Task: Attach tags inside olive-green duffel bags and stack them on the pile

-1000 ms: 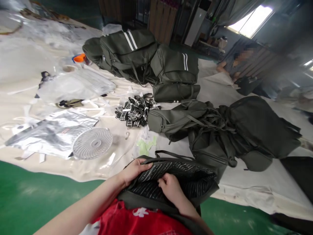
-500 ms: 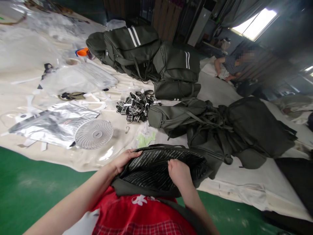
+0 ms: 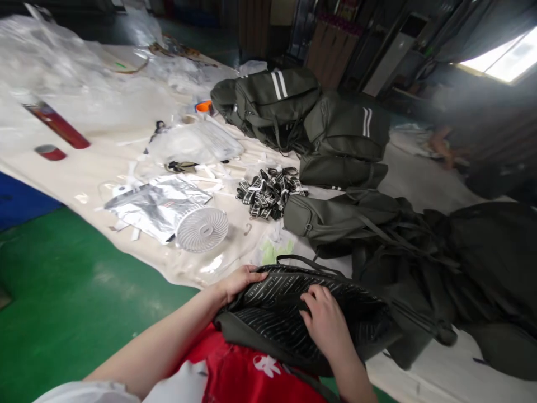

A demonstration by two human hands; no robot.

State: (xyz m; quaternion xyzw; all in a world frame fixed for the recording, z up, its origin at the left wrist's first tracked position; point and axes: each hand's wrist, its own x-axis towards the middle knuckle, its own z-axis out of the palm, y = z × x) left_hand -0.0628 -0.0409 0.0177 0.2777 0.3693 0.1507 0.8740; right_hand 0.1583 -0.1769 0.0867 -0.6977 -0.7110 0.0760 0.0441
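Note:
Against my front lies a dark green backpack (image 3: 289,347), its mouth spread wide. Its black lining (image 3: 272,319) carries rows of white print. My left hand (image 3: 241,284) is closed on the backpack's rim at the left, thumb on the lining side. Inside the mouth, my right hand (image 3: 327,322) rests at the lining with bent fingers, thumb and fingertips apart. Whether those fingertips touch an inner pocket edge I cannot tell. A thin strap loop (image 3: 310,262) stands up at the far rim.
More dark green backpacks (image 3: 277,106) are piled beyond and to the right. A heap of printed black straps (image 3: 268,193), a white round fan (image 3: 202,229) and a silver bag (image 3: 163,204) lie on the covered table (image 3: 104,129). Another person's arm (image 3: 442,148) shows blurred at far right.
My right hand has loosened from a fist, its fingers now apart. My left hand keeps its hold on the rim. The view has swung left, bringing in a red tube and a blue area.

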